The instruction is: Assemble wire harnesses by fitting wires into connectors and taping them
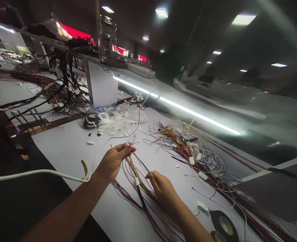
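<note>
My left hand (114,160) is closed in a pinch on a small white connector (128,146), with thin wire ends poking out just beyond the fingers. Dark wires (141,162) run from there down to my right hand (162,190), whose thumb and forefinger are pinched around them. Beneath and between the hands lies a wire harness (130,169) of yellow, red and dark strands. A white connector block (137,181) sits among those strands, above a black-sleeved stretch. Where the wires meet the connector is covered by my left fingers.
A white cable (45,172) crosses at my left forearm and rises toward the lamp (199,114). A large bundle of loose wires (183,144) lies on the right. Rolls of black tape (224,225) rest at the near right. Plastic bags (120,121) lie at the back.
</note>
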The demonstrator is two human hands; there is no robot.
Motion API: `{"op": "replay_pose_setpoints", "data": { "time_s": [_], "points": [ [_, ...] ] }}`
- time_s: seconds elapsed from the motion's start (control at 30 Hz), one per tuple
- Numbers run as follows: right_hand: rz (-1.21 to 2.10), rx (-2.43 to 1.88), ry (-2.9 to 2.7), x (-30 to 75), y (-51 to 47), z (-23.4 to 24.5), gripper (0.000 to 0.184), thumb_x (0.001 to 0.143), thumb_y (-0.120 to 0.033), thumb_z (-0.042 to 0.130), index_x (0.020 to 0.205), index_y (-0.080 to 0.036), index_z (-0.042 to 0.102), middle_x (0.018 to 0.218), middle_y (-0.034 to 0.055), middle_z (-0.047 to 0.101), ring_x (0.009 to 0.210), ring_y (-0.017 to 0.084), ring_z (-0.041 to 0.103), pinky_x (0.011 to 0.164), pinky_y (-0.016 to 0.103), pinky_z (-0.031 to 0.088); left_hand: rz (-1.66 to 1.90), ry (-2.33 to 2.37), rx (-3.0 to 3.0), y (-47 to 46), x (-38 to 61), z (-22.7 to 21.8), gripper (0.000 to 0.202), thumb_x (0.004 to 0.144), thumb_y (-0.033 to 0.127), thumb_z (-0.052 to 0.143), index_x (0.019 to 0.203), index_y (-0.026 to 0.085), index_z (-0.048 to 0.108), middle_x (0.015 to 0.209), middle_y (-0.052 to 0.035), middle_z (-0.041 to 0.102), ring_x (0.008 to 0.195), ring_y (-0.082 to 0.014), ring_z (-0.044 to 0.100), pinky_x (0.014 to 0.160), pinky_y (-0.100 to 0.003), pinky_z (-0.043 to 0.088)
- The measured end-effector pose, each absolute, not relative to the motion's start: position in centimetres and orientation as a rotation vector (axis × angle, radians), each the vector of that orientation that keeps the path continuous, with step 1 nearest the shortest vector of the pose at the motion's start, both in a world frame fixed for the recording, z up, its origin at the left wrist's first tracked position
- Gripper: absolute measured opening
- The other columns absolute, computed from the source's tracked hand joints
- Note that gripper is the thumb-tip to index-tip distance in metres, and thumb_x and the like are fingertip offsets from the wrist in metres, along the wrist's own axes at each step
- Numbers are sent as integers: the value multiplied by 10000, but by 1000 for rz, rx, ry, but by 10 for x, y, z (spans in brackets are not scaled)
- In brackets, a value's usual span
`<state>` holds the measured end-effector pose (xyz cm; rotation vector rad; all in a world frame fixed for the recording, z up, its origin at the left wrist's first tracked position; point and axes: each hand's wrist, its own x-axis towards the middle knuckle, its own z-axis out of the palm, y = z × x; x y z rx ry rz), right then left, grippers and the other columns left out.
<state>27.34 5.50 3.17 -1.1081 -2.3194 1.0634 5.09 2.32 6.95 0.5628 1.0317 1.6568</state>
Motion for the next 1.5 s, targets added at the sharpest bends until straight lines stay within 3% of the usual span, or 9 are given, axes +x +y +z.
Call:
{"op": "replay_pose_setpoints", "data": {
  "time_s": [0.2, 0.33, 0.43, 0.57, 0.73, 0.93, 1.07, 1.17, 1.5],
  "points": [
    [1221, -1273, -2249, 332, 45, 4, 396, 967, -476, 338, 870, -210, 615, 772, 22, 637, 745, 189, 580, 689, 285, 405, 1623, 1113, 490, 48, 60, 45, 330, 814, 404, 679, 1063, 188, 657, 1119, -109, 693, 1070, -195, 627, 892, -304, 483],
    [1362, -1434, -1893, 338, 51, -6, 476, 958, -544, 276, 926, -198, 601, 566, -32, 492, 524, 160, 482, 507, 255, 350, 1566, 1230, 587, 44, 95, 32, 508, 867, 502, 574, 1284, 214, 536, 1476, -150, 438, 1334, -272, 437, 1051, -433, 396],
    [1020, -1492, -1949, 338, 68, -15, 441, 955, -476, 289, 1030, -186, 613, 743, 43, 621, 712, 214, 593, 643, 310, 447, 1395, 1260, 979, 20, 129, 18, 577, 745, 435, 743, 1261, 223, 593, 1467, -127, 465, 1376, -305, 375, 1164, -465, 221],
    [259, -1508, -2243, 343, 80, -33, 464, 889, -350, 430, 1291, -143, 534, 1150, 169, 627, 1081, 332, 557, 889, 454, 428, 601, 1203, 2148, -19, 151, -4, 621, 883, 535, 521, 1401, 196, 463, 1507, -132, 396, 1406, -321, 317, 1170, -538, 160],
    [-46, -1327, -2380, 347, 73, -52, 437, 932, -337, 447, 1357, -244, 487, 1278, 117, 572, 1164, 290, 525, 934, 447, 434, 358, 1262, 2429, -54, 134, -19, 731, 909, 602, 405, 1490, 175, 288, 1559, -124, 272, 1434, -272, 262, 1185, -482, 148],
    [-98, -1149, -2349, 347, 61, -33, 366, 919, -299, 496, 1279, -247, 532, 1237, 116, 577, 1144, 290, 536, 949, 488, 421, 514, 1351, 2623, -74, 122, -14, 495, 881, 453, 558, 1323, 237, 501, 1509, -102, 409, 1366, -281, 390, 1159, -467, 211],
    [115, -821, -2463, 339, 27, -13, 291, 915, -203, 491, 1201, -236, 539, 1011, 86, 655, 902, 218, 619, 778, 355, 489, 782, 1542, 2536, -84, 111, -10, 92, 826, 280, 642, 896, 228, 614, 1104, -38, 676, 1099, -211, 580, 1064, -368, 354],
    [158, -547, -2589, 331, -6, -21, 252, 875, -167, 519, 1115, -232, 558, 768, 22, 653, 648, 171, 598, 582, 272, 451, 754, 1646, 2444, -93, 97, -6, 82, 801, 206, 651, 855, 232, 596, 893, 4, 669, 899, -181, 601, 919, -331, 437],
    [224, -740, -2472, 321, -45, -43, 219, 873, -166, 508, 1046, -248, 614, 774, 42, 652, 654, 176, 595, 612, 271, 429, 726, 1863, 2321, -97, 52, 8, 65, 890, 230, 532, 877, 213, 593, 1204, -77, 627, 1142, -263, 550, 1033, -441, 365]
  ]
}}
